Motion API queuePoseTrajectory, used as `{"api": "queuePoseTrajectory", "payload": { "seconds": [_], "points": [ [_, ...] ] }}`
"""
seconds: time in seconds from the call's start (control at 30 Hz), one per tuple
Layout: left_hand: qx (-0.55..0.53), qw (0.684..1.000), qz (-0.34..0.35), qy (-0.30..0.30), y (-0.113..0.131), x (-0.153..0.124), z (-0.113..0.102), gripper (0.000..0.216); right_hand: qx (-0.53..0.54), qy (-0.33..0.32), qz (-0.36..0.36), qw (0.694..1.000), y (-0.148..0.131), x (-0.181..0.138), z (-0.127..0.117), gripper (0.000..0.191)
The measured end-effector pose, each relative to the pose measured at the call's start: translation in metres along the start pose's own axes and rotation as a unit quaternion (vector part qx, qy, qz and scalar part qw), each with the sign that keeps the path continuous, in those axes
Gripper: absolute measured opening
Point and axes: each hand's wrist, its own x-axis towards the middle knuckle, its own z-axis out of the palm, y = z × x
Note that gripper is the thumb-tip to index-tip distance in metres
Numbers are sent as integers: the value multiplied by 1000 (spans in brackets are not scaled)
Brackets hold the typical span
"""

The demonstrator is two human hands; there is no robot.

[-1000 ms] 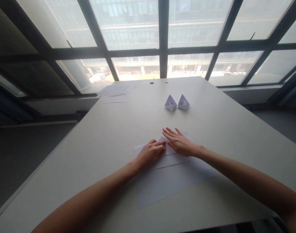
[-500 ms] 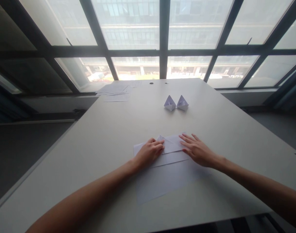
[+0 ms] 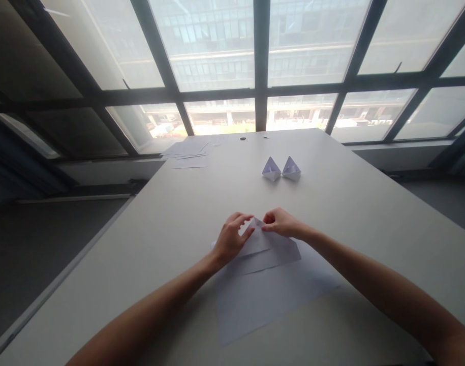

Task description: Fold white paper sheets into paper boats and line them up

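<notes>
A white folded paper sheet (image 3: 275, 252) with a pointed top and a loose strip along its lower edge lies before me. My left hand (image 3: 234, 236) is curled at the left of the peak, its thumb and fingertips on the paper. On the other side, my right hand (image 3: 282, 222) pinches the paper near the same peak, with its fingers folded in. Beneath the folded piece, a larger flat white sheet (image 3: 266, 302) rests on the table. My fingers hide part of the folded edges.
Two folded paper boats, a left one (image 3: 271, 170) and a right one (image 3: 291, 170), stand side by side farther up the white table (image 3: 163, 223). Loose paper sheets (image 3: 186, 149) lie at the far left edge. Large windows (image 3: 220, 46) rise beyond the table.
My right hand has gone from lying spread on the paper to pinching it near the peak. My left hand has shifted slightly up and left. The folded paper has turned, its point now between both hands.
</notes>
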Motion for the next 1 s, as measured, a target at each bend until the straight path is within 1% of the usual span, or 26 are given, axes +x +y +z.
{"api": "queuePoseTrajectory", "payload": {
  "seconds": [0.03, 0.07, 0.1, 0.13, 0.17, 0.2, 0.23, 0.33, 0.43, 0.47, 0.53, 0.57, 0.6, 0.7, 0.77, 0.83, 0.87, 0.93, 1.0],
  "points": [
    [-3, 999, -33, 16, 2, 6, -5, 33, 29, -2, 1, 1000, -1, -1, -4, 18],
    [-22, 997, -73, -7, 5, 12, -11, 36, 56, -5, 2, 998, -2, -3, -8, 21],
    [-60, 989, -118, -67, 8, 18, -16, 37, 81, -10, 4, 997, -4, -4, -12, 24],
    [-106, 971, -161, -140, 12, 23, -21, 42, 103, -17, 3, 994, -6, -6, -15, 26],
    [-147, 949, -201, -195, 15, 27, -24, 48, 123, -25, -1, 992, -9, -7, -18, 28],
    [-179, 929, -229, -228, 19, 30, -27, 51, 137, -30, -6, 990, -11, -8, -21, 30],
    [-203, 916, -248, -243, 22, 32, -29, 52, 148, -34, -15, 988, -14, -9, -22, 31],
    [-242, 901, -259, -250, 27, 34, -29, 49, 165, -59, -38, 984, -18, -12, -23, 34],
    [-269, 883, -251, -293, 26, 32, -27, 43, 187, -96, -46, 977, -18, -13, -18, 35],
    [-274, 878, -250, -302, 25, 31, -27, 42, 193, -99, -43, 975, -17, -13, -16, 36],
    [-281, 875, -254, -302, 22, 31, -27, 39, 192, -80, -38, 977, -17, -14, -13, 37],
    [-286, 875, -259, -292, 20, 32, -27, 38, 182, -77, -35, 980, -17, -15, -13, 37],
    [-292, 877, -264, -277, 19, 32, -28, 37, 170, -87, -28, 981, -18, -15, -14, 37],
    [-314, 882, -279, -214, 19, 35, -29, 36, 142, -154, 19, 978, -18, -16, -23, 39],
    [-333, 881, -290, -168, 20, 35, -29, 38, 143, -173, 53, 973, -16, -15, -34, 42],
    [-367, 875, -297, -103, 20, 35, -25, 39, 194, -152, 60, 967, -12, -11, -47, 46],
    [-390, 871, -295, -56, 19, 35, -22, 39, 242, -129, 52, 960, -10, -8, -52, 49],
    [-435, 855, -274, 62, 16, 35, -14, 40, 346, -62, 24, 936, -8, -4, -60, 53],
    [-466, 831, -249, 170, 11, 35, -5, 40, 402, -16, 6, 915, -7, -2, -57, 55]
  ]
}}
